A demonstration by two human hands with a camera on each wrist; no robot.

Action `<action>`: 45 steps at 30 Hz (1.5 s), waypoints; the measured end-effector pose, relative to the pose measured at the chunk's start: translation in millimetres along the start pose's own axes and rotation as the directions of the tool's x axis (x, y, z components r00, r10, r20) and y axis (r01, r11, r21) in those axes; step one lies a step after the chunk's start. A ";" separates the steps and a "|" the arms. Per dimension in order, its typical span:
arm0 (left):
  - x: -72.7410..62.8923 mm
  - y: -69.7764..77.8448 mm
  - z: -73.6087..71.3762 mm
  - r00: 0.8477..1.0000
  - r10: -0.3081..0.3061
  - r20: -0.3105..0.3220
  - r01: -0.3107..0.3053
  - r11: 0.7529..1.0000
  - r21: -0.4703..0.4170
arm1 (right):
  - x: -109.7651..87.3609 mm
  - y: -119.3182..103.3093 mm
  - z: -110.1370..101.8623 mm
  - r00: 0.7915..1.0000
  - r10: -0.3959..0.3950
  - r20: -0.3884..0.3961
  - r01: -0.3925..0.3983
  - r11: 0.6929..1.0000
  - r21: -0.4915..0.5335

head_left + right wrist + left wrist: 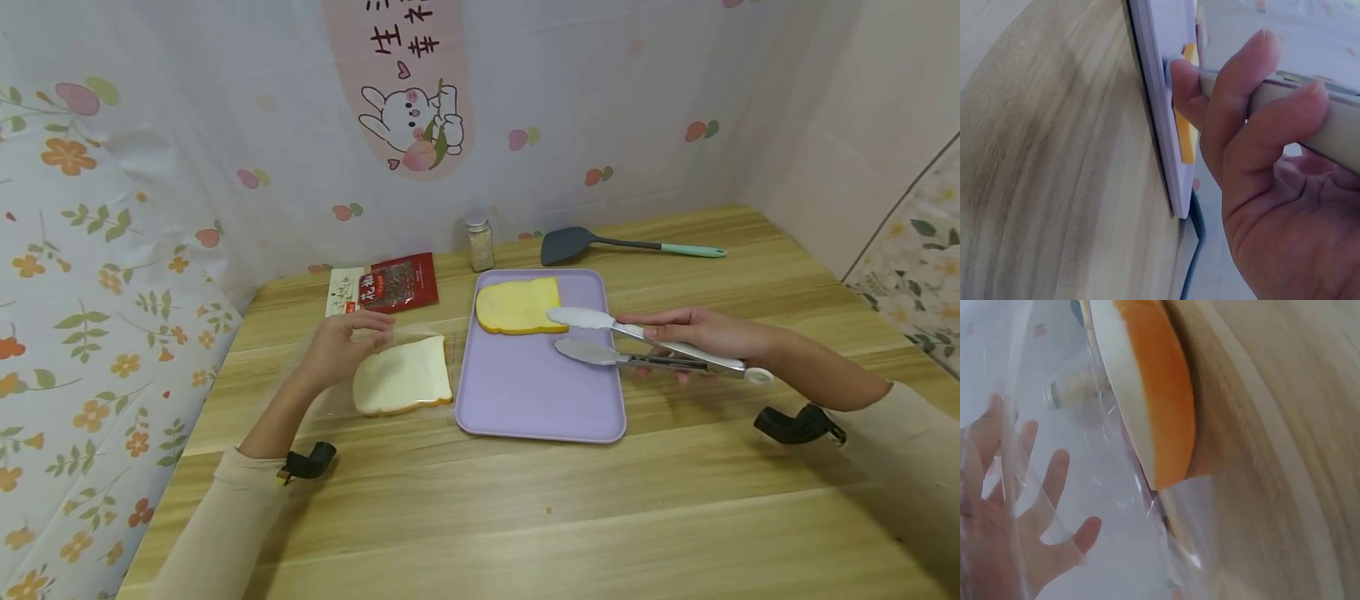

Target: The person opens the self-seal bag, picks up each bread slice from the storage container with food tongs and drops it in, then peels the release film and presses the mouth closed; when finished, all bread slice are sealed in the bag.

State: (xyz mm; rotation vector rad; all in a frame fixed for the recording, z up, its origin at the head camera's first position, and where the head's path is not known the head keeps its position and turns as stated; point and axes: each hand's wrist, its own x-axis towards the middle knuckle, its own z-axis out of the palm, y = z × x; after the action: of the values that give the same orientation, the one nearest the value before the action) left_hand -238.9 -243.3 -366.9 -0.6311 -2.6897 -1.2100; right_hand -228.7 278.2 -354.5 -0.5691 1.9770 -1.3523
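In the head view my left hand (347,343) hovers beside a pale bread slice (405,375) that lies in clear plastic packaging (341,404). The left wrist view shows its fingers spread behind the transparent film, apart from the slice's orange crust (1166,394). My right hand (697,333) grips a pair of metal tongs (686,354) by the arms, with the white tips spread apart above a lilac tray (536,412). On that tray lies a yellow bread slice (517,306), close to the upper tip. Nothing is between the tips.
Behind the tray stand a small seasoning jar (479,243) with a silver lid and a dark spatula (566,246) with a mint handle. A red spice packet (405,282) lies at the back left. Printed cloth (292,125) walls the table's back and sides.
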 end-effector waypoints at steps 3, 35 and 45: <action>1.5 1.0 0.6 1.000 0.007 -0.017 -0.007 1.000 -0.010 | 0.2 -3.0 0.3 1.000 0.024 -0.012 -0.024 1.000 0.012; 1.0 -0.3 -1.2 0.997 -0.039 -0.061 0.038 0.999 -0.029 | 3.0 -38.5 12.7 0.946 0.261 -0.192 -0.243 0.964 0.112; 1.0 1.0 -1.0 0.998 -0.039 -0.047 0.038 0.999 -0.023 | 5.2 -32.2 10.0 0.964 0.185 -0.189 -0.175 0.982 0.069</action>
State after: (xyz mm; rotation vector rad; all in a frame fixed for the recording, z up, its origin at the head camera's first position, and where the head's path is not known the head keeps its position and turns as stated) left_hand -239.5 -243.1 -365.2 -0.5495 -2.6650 -1.2492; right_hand -225.4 256.4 -328.4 -0.2322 2.0854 -1.3834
